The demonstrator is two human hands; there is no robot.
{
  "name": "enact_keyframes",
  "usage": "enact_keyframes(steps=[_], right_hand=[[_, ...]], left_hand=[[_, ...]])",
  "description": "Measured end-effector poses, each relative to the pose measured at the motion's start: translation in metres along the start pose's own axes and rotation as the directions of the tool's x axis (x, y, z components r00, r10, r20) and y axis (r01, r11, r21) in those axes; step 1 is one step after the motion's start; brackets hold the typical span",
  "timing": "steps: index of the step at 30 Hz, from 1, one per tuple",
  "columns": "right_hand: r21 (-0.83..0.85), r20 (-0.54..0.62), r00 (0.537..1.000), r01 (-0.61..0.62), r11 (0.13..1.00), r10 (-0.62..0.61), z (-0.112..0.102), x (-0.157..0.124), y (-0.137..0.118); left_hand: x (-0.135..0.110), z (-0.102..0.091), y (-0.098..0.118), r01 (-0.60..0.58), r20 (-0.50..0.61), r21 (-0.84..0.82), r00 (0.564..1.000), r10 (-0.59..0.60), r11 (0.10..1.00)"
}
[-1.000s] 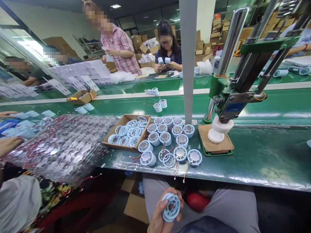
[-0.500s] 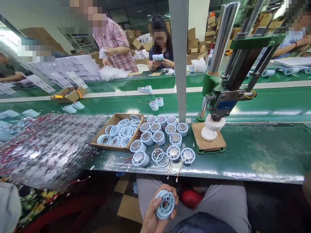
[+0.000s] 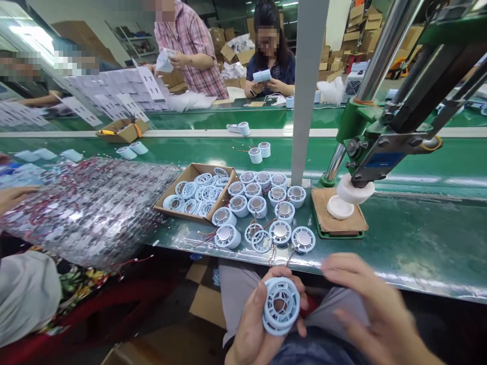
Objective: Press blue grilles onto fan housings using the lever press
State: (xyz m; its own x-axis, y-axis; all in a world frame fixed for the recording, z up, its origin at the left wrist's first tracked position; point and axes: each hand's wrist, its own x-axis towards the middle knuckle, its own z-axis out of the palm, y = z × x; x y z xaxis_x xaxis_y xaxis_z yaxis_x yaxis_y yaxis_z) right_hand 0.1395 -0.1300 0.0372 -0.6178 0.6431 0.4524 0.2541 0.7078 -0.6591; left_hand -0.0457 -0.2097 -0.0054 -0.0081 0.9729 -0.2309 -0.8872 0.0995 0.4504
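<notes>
Rings point(image 3: 209, 193) of pale-blue plastic, spoked and heaped every which way, fill the open cardboard box point(image 3: 182, 178) lying at about eleven o'clock from my left hand point(image 3: 251, 324), on the green bench point(image 3: 414, 228). That hand is curled around a pale-blue round piece point(image 3: 282, 318) low in front of me, thumb on one side and fingers wrapped behind, its spoked face turned up toward me with a brown disc point(image 3: 279, 305) at the centre. My right hand point(image 3: 375, 296) is at three o'clock, blurred, its fingers loosely spread and apart from the piece. Just beside the box, blue cylinders point(image 3: 256, 205) topped with metal discs stand clustered at twelve, and a loose ring point(image 3: 262, 251) lies at their near end, overlapping another round part. Farther off, between ten and eleven, a smaller open carton point(image 3: 127, 137) has something yellow point(image 3: 108, 132) and something orange point(image 3: 137, 131) at its rim; its other contents I cannot make out. At one o'clock a shallow white dish point(image 3: 340, 209) sits on the cardboard-topped base of the press point(image 3: 386, 157). At nine, a floor carton point(image 3: 208, 306) with open flaps shows pale-blue pieces point(image 3: 216, 276), too small to tell apart.
</notes>
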Motion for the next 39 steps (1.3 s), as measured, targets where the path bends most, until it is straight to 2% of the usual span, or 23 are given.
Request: enact_keyframes(steps=[2,4,7,13,17,21,25,27,32,36,38,39], right_hand=[[0.073,0.052,0.998,0.025,0.997,-0.029,0.025,0.004,0.005],[0.116,0.056,0.998,0.009,0.993,-0.015,0.047,0.001,0.006],[0.142,0.024,0.999,-0.033,0.989,0.030,0.062,-0.005,0.004],[0.229,0.112,0.992,-0.077,0.970,0.052,0.054,-0.001,0.005],[0.302,0.073,0.997,-0.051,0.952,0.030,0.056,0.000,0.007],[0.320,0.031,1.000,-0.007,0.947,-0.003,0.059,-0.001,0.008],[0.364,0.046,0.998,0.012,0.931,-0.031,0.056,-0.002,0.007],[0.406,0.079,0.997,-0.036,0.913,0.004,0.053,-0.002,0.005],[0.509,0.218,0.958,-0.273,0.816,0.185,0.040,0.009,-0.004],[0.517,0.207,0.941,-0.339,0.786,0.269,0.037,0.020,-0.011],[0.571,0.226,0.924,-0.382,0.727,0.308,0.039,0.023,-0.013],[0.622,0.263,0.908,-0.417,0.663,0.326,0.039,0.023,-0.014]], left_hand=[[0.002,0.005,-0.001,0.006,-0.011,0.034,1.000,-0.006,0.999],[0.004,0.007,-0.003,0.012,-0.015,0.078,1.000,-0.011,0.997],[0.005,0.007,-0.005,0.033,-0.009,0.114,0.999,-0.032,0.993],[0.007,0.009,-0.009,0.046,0.004,0.123,0.999,-0.047,0.991],[0.004,0.009,-0.008,0.023,0.035,0.153,0.999,-0.028,0.988],[-0.006,0.003,-0.004,-0.025,0.062,0.252,0.998,0.010,0.967],[-0.012,0.002,0.001,-0.039,0.102,0.318,0.995,0.007,0.947],[-0.012,0.004,0.003,-0.050,0.152,0.328,0.988,-0.001,0.943],[-0.005,0.003,0.008,-0.122,0.285,0.379,0.958,0.010,0.917],[-0.004,-0.004,0.008,-0.117,0.301,0.455,0.953,-0.029,0.883],[-0.004,-0.009,0.006,-0.106,0.306,0.456,0.951,-0.044,0.884],[-0.004,-0.011,0.005,-0.099,0.317,0.444,0.947,-0.052,0.891]])
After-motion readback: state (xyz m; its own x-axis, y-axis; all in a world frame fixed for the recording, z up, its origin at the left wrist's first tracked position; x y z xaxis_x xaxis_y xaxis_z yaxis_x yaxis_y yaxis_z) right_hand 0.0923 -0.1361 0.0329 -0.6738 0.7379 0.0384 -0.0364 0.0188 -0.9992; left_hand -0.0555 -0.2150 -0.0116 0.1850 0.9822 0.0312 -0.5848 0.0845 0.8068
